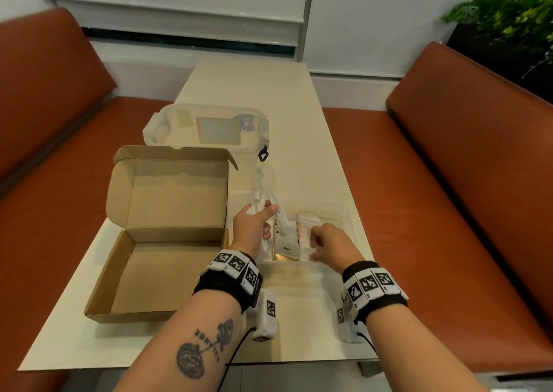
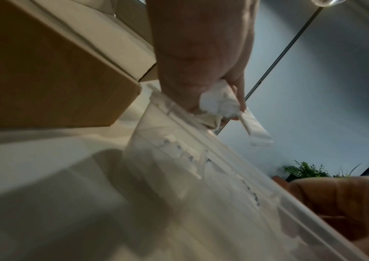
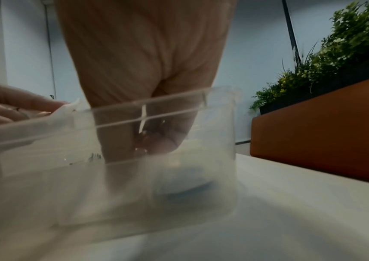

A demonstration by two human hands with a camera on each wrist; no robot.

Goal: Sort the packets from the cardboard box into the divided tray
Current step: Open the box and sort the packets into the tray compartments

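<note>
The open cardboard box lies at the left with a bare floor. Right of it stands the clear divided tray, with white packets lined up in its compartments. My left hand hovers over the tray's left end and grips a bundle of white stick packets that stick up; the wrist view shows this bundle bunched in the fingers. My right hand reaches down into the tray, fingers curled and pinching a white packet at the near wall. Blur hides the fingertips.
A clear lidded container stands behind the box on the cream table. Orange bench seats flank the table on both sides. A green plant sits at the far right.
</note>
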